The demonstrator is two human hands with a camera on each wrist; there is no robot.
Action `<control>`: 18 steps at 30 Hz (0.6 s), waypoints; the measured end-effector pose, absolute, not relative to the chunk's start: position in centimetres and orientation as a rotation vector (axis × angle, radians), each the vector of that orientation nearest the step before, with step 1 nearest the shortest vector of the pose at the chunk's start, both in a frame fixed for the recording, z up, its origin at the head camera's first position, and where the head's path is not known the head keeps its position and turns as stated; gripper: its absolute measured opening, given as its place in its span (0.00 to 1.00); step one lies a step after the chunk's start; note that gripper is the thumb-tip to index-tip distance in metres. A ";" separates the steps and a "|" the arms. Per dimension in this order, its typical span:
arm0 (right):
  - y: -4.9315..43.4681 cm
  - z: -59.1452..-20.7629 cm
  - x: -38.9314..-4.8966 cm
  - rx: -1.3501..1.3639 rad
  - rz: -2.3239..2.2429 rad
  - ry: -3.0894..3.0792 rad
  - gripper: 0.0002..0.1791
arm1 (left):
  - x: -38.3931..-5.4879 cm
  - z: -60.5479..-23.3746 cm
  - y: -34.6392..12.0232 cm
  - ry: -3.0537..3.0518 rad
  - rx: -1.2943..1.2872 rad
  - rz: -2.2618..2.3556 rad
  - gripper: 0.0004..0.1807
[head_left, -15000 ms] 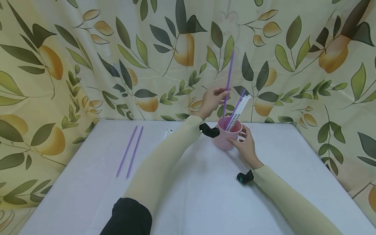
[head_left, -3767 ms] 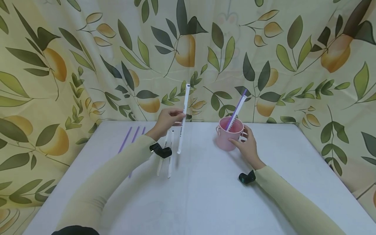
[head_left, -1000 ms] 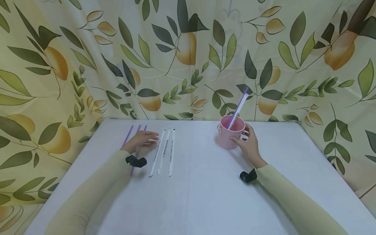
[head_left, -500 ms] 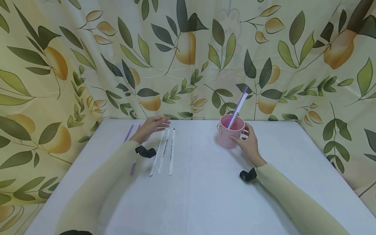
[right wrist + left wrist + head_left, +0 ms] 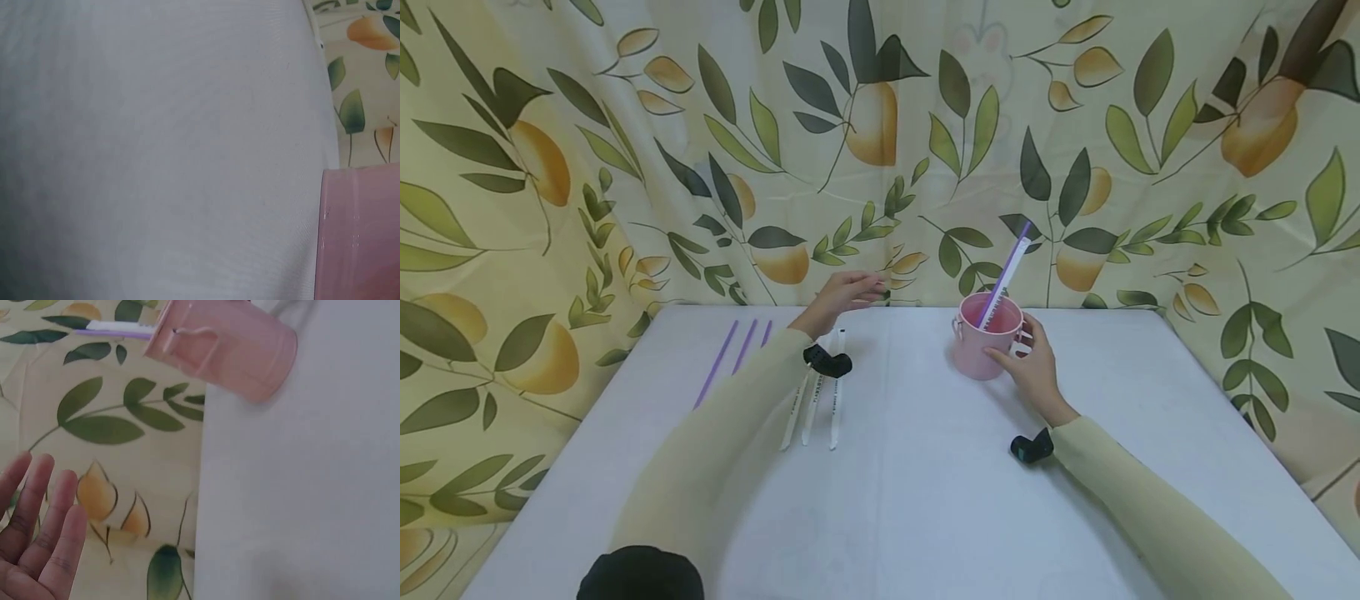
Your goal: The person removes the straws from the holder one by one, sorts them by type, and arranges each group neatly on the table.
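My right hand [image 5: 1036, 375] grips the side of a small pink bucket [image 5: 977, 354], thumb at the front. A purple straw [image 5: 1024, 233] and a white paper-wrapped straw [image 5: 1011, 271] lean in it, tops to the right. My left hand [image 5: 844, 298] is raised left of the bucket, fingers extended and holding nothing; its straight fingers [image 5: 59, 544] show in the left wrist view. Beneath its wrist lie three white wrapped straws [image 5: 837, 417], partly hidden. Farther left are three purple straws [image 5: 717, 364], partly covered by the left sleeve. The right wrist view shows the bucket's side [image 5: 362, 237].
The white table [image 5: 910, 483] ends at the back against a leaf-and-fruit patterned curtain [image 5: 820, 192]. Black wrist cameras sit on the left wrist [image 5: 827, 362] and right wrist [image 5: 1032, 447]. The left forearm crosses the table's left part.
Fifteen seconds ago the bucket held more straws. The white straw my left hand held 3.8 seconds ago now lies on the table. That hand has since moved right and upward; my right hand stays.
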State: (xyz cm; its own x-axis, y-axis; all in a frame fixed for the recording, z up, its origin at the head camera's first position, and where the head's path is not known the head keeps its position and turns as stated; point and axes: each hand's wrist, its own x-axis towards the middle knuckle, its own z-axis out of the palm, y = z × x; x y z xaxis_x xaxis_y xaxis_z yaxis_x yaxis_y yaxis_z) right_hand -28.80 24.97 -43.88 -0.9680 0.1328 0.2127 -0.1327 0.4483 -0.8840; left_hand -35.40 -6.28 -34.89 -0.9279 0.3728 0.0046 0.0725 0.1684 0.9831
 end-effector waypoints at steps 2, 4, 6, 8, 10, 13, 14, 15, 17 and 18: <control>25.0 -43.9 -28.8 0.000 1.527 -2.450 0.47 | -35.7 -34.8 -5.2 2.197 0.438 1.836 0.22; 25.0 -43.9 -28.8 0.001 1.525 -2.450 0.47 | -35.8 -34.6 -4.0 2.186 0.425 1.845 0.21; 25.0 -43.9 -28.8 0.005 1.523 -2.446 0.47 | -35.9 -34.6 -2.9 2.173 0.417 1.863 0.20; 25.0 -43.9 -28.8 0.009 1.521 -2.444 0.47 | -36.0 -34.6 -1.8 2.162 0.409 1.882 0.20; 25.0 -44.0 -28.8 0.009 1.518 -2.443 0.47 | -36.1 -34.6 -0.7 2.155 0.406 1.896 0.19; 25.1 -44.0 -28.8 0.005 1.513 -2.447 0.47 | -36.3 -34.8 0.8 2.150 0.410 1.905 0.20; 25.1 -44.1 -28.8 0.002 1.515 -2.447 0.47 | -36.3 -34.8 1.3 2.150 0.414 1.905 0.20; 25.1 -44.1 -28.9 -0.001 1.514 -2.448 0.47 | -36.3 -34.9 1.7 2.154 0.421 1.898 0.20; 25.1 -44.1 -28.9 -0.004 1.517 -2.447 0.47 | -36.3 -34.9 2.6 2.157 0.425 1.892 0.20; 25.0 -44.1 -28.9 -0.006 1.517 -2.447 0.47 | -36.2 -34.9 3.0 2.160 0.428 1.887 0.20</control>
State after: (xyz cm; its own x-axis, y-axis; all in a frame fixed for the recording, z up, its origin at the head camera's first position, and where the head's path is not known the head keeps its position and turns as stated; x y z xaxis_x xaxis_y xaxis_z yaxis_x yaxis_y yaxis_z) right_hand -28.90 25.04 -44.11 -0.9659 0.1401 0.2180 -0.1329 0.4543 -0.8809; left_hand -36.22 2.97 -34.86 -0.9281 0.3723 0.0108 0.0606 0.1223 0.9906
